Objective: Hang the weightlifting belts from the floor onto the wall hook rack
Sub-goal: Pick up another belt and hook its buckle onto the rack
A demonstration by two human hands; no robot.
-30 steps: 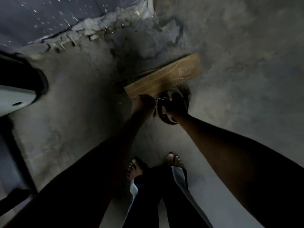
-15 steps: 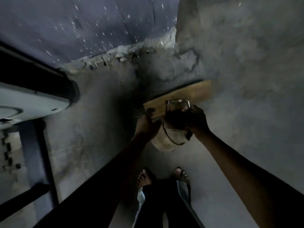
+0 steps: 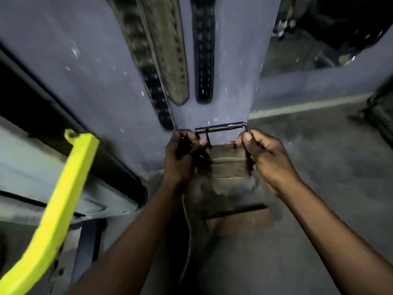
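Nearest the camera: 2 bare forearms reach forward from the lower edge, converging on a belt held up in mid-frame. A thin cord (image 3: 188, 228) trails down below the left wrist, slack and slightly wavy.

The left hand (image 3: 182, 158) is closed around the left edge of the brown belt (image 3: 228, 165), thumb on top near the buckle prongs. The right hand (image 3: 266, 158) is closed on the right edge, thumb and fingers pinching the strap just under the buckle's corner. Both grips are tight on the belt; no gap visible.

The belt is thick, matte, worn leather or webbing, with 2 pale stitch lines running across it. Its lower part hangs down between the arms, blurred. At its top is a rectangular dark metal buckle (image 3: 221, 128): a round bar across the top, with 2 thin prongs dropping from the left end.

Below and behind the belt, a flat wooden board (image 3: 244, 220) lies on the rough grey concrete floor (image 3: 319, 167).

To the left, a bright yellow, flat, curved bar (image 3: 57, 207), smooth painted finish, blurred.

Farthest: a blue-grey painted wall (image 3: 85, 71), flecked with white. On it hang 3 belts with their tips downward: a dark studded one (image 3: 148, 81), an olive one (image 3: 172, 60), and a black one (image 3: 203, 50) with 2 rows of holes. The hooks are out of view.
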